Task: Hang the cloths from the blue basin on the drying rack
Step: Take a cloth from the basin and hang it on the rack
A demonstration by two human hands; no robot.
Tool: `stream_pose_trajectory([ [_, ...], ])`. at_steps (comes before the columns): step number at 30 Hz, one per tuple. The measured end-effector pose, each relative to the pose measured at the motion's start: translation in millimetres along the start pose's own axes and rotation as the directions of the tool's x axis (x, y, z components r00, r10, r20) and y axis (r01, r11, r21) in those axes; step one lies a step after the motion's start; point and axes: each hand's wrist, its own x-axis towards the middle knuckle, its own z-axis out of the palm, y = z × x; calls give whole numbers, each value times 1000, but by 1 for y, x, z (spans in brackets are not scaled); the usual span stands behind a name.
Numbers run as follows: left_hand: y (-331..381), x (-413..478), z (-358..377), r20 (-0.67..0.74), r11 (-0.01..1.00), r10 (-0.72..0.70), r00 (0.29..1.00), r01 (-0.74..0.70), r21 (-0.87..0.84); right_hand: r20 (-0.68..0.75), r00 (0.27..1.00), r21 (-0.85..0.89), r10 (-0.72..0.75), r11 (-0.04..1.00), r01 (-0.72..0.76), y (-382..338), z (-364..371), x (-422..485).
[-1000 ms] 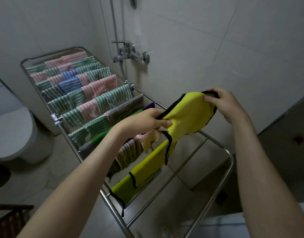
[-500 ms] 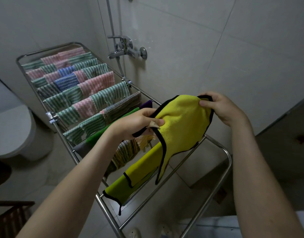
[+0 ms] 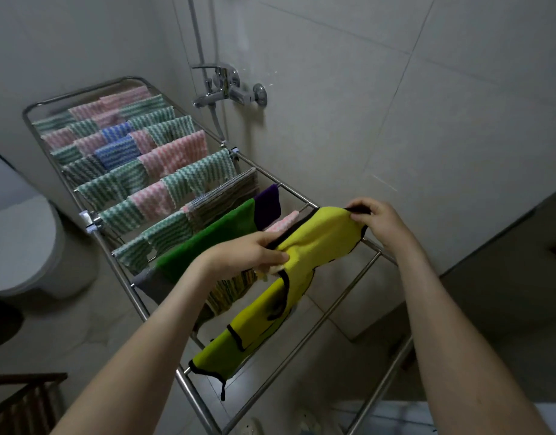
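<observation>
A tiled bathroom wall with a shower tap (image 3: pixel 226 86) was seen behind the drying rack (image 3: pixel 333 312). A black-trimmed yellow cloth (image 3: pixel 317 246) was held over the rack's near end, pinched at one edge by the left hand (image 3: pixel 248 255) and at its far corner by the right hand (image 3: pixel 380 221). A green cloth (image 3: pixel 214 243) and striped cloths (image 3: pixel 176 158) were hung beyond.

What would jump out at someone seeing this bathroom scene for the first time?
The bright yellow cloth with black trim, near the middle, held stretched between the left hand and the right hand over the near end of the drying rack. Behind it, rows of pink, green and blue striped cloths fill the rack's far rails. A chrome shower tap sticks out of the tiled wall above.
</observation>
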Motion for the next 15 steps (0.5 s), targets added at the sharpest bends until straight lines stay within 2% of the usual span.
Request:
stream_pose_trajectory([
  [5, -7, 10, -4, 19, 994, -51, 999, 52, -92, -44, 999, -42, 25, 999, -26, 14, 5, 13],
  [7, -14, 14, -7, 16, 992, -83, 996, 85, -97, -104, 993, -84, 57, 994, -66, 21, 6, 19],
  [9, -22, 18, -13, 15, 986, -133, 991, 134, -100, -161, 984, -179, 72, 979, -101, 29, 8, 28],
  [12, -33, 23, -20, 30, 974, -214, 976, 216, -69, -160, 982, -382, 105, 910, -159, 32, 11, 40],
  [15, -45, 33, -27, 70, 950, -310, 948, 311, -1, -107, 980, -439, 168, 876, -198, 29, 20, 54],
])
